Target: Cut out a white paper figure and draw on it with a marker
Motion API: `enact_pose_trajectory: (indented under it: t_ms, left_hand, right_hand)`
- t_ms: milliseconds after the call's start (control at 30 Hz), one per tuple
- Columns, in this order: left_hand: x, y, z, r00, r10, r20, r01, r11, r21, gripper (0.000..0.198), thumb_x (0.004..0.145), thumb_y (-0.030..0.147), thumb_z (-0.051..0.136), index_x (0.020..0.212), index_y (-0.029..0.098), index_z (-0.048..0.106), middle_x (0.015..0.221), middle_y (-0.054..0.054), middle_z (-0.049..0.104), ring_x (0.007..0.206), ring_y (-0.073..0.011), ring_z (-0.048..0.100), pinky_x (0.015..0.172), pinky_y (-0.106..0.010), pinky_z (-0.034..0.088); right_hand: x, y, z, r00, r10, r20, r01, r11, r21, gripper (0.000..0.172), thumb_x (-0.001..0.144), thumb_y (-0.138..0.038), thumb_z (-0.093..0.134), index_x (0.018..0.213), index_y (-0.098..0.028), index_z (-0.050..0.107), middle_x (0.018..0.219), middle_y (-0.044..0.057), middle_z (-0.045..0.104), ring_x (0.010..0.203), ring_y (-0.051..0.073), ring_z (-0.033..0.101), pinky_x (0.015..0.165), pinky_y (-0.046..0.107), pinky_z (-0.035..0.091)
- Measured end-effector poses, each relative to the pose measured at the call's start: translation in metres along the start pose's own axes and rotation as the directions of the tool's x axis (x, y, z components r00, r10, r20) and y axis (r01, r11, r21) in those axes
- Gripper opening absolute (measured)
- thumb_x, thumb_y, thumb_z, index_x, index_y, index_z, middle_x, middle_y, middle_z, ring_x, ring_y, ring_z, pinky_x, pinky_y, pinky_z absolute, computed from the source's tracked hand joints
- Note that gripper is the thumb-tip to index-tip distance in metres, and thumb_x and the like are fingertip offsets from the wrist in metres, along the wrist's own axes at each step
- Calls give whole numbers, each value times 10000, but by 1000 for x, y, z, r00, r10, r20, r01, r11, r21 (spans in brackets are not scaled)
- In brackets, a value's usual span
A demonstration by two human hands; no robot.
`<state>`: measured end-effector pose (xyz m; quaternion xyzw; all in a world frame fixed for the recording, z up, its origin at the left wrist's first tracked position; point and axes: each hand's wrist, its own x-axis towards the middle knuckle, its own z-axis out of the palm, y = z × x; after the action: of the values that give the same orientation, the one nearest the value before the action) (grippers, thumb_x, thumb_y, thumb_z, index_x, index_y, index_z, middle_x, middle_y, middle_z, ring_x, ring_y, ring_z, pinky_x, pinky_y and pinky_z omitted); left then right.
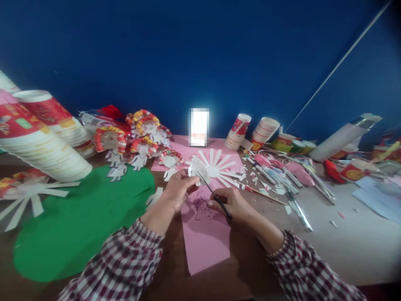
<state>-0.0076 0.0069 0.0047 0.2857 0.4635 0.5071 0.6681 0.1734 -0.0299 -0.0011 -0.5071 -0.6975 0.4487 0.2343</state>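
My left hand point(179, 188) pinches a small white paper piece point(198, 168), roughly round, between thumb and fingers above the pink paper. My right hand point(233, 204) is closed around a slim black-handled tool that looks like scissors point(222, 205). Its thin tip points up and left and meets the lower right of the white piece; whether the blades are apart is too blurred to tell. Under both hands lies a pink paper sheet point(206, 251) with thin dark marks or scraps on it. Just beyond my hands, a white paper sunburst point(213, 172) with strip-like rays rests on pink paper.
Stacked paper cups point(46, 142) lean at left; smaller cup stacks point(238, 131) stand behind. Green paper point(84, 230) lies left, near white paper figures point(139, 161) with red-yellow rings. Pens point(299, 211) and scraps lie right. A bright blurred screen point(199, 127) stands at the blue wall.
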Motion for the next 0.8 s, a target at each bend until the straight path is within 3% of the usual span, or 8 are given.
enact_pose_trajectory:
  t_ms: [800]
  left_hand:
    - [-1,-1,1,1000,24,-12,-25,999,-44,276,557,179,780,726,158,563,653,19,612,634,-103,595,616,-232,480]
  right_hand:
    - [-2,-6,2,1000,17,-19,-17,1000,19,366,740,-487,689,667,-139,604,529,-49,383,508,81,303,463,203,237]
